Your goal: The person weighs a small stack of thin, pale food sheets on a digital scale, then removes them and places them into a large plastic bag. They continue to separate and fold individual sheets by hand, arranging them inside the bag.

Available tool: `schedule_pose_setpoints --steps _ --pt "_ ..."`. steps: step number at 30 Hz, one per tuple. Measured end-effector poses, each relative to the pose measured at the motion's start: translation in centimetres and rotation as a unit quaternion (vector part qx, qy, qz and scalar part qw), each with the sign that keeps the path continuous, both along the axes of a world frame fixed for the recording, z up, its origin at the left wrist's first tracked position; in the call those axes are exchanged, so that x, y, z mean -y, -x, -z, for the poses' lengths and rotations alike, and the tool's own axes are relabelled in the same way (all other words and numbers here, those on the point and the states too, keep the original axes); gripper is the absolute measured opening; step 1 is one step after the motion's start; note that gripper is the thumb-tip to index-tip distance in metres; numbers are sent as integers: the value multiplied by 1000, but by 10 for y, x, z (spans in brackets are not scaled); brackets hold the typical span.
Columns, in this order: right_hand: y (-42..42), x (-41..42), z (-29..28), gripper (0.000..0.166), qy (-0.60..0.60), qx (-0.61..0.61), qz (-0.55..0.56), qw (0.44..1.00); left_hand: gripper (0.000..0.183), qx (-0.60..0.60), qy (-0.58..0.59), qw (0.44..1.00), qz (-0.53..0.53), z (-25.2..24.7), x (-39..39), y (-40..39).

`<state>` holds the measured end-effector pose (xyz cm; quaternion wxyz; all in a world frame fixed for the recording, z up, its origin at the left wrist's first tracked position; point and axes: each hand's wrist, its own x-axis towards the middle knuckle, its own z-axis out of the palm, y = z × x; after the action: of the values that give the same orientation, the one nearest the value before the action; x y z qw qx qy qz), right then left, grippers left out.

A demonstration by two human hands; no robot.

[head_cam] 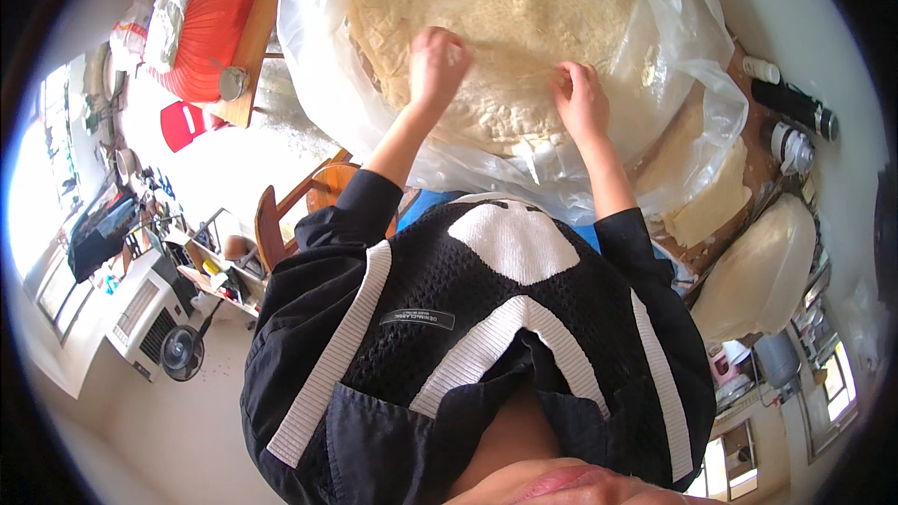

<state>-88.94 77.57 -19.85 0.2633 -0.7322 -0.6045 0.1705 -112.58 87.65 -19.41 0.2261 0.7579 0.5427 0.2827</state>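
Note:
A broad heap of thin, wrinkled, pale-yellow sheets [519, 7], perhaps tofu skin, lies before me in a large clear plastic bag [323, 91] whose mouth is spread wide. My left hand [438, 66] is over the left part of the heap, fingers curled and blurred by motion; whether it grips a sheet is unclear. On the right, my right hand [584, 102] has its thumb and fingertips pinched at the top sheet. A faint crease runs across the sheets between both hands. Loose plastic gathers along the heap's near edge.
A flat piece of similar sheet [712, 196] and a filled plastic bag [761, 266] are at the right. A black flask [793, 109] stands by the wall. Leftward are a wooden chair [273, 224], a red bundle [217, 21] and a metal cup [233, 83] on another table.

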Motion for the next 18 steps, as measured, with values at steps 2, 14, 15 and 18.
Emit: schedule_pose_setpoints --steps 2,14,15,18 --pt "-3 -5 -2 21 39 -8 -12 999 36 -2 18 992 -128 1 -11 25" --pt "-8 -18 -5 13 107 30 -52 992 24 141 185 964 -131 9 -81 63" --pt "-4 -20 -7 14 90 7 -49 995 25 251 287 911 -161 7 -81 67" --pt "17 -32 -16 20 81 -100 -26 991 30 439 342 804 -208 -1 -83 72"
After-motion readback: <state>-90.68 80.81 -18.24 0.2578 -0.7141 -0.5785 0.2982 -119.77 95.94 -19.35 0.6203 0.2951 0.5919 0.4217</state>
